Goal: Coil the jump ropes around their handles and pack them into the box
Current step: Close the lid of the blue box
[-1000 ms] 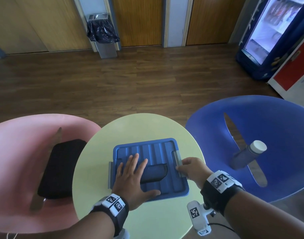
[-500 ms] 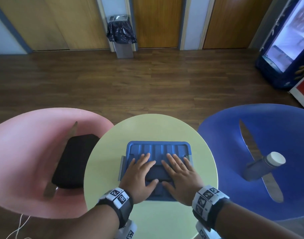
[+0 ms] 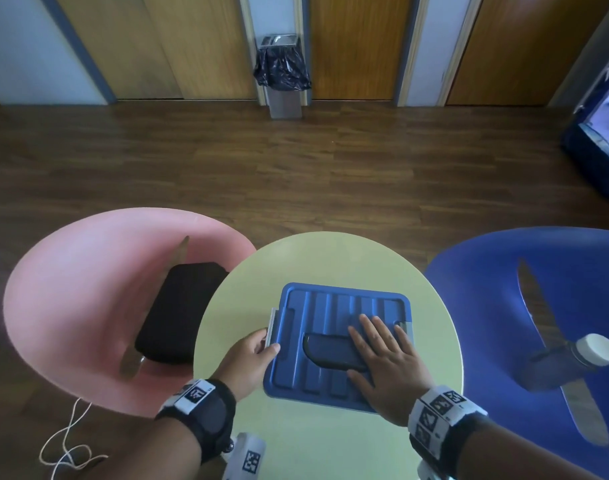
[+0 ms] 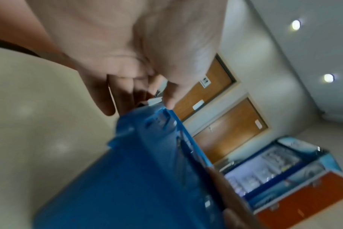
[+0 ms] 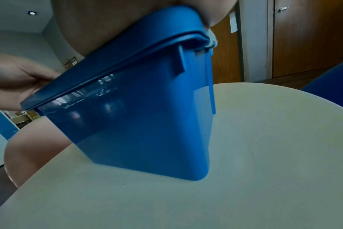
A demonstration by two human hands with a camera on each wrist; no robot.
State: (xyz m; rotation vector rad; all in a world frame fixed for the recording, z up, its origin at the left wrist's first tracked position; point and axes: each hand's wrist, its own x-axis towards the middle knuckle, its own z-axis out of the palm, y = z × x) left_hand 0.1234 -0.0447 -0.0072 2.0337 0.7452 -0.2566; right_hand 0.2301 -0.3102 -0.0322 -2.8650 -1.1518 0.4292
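A blue plastic box (image 3: 334, 306) with its ribbed lid on stands on the round pale table (image 3: 324, 258). My left hand (image 3: 266, 341) pinches the grey latch (image 3: 271, 327) on the box's left side, thumb on top and fingers beneath, as the left wrist view shows at the latch (image 4: 154, 100). My right hand (image 3: 382, 355) lies flat on the right half of the lid, next to the lid's black handle (image 3: 327, 351). From the right wrist the box wall (image 5: 147, 116) looks translucent. No jump rope shows in any view.
A pink chair (image 3: 71, 289) on the left holds a black pouch (image 3: 178, 313). On the blue chair (image 3: 486, 306) to the right lies a bottle (image 3: 573, 358). A white cord (image 3: 67, 441) trails on the floor. A bin (image 3: 282, 77) stands by the far wall.
My left hand has left the lid top and taken hold of the left latch. My right hand, at the right latch a second ago, stays flat on the lid.
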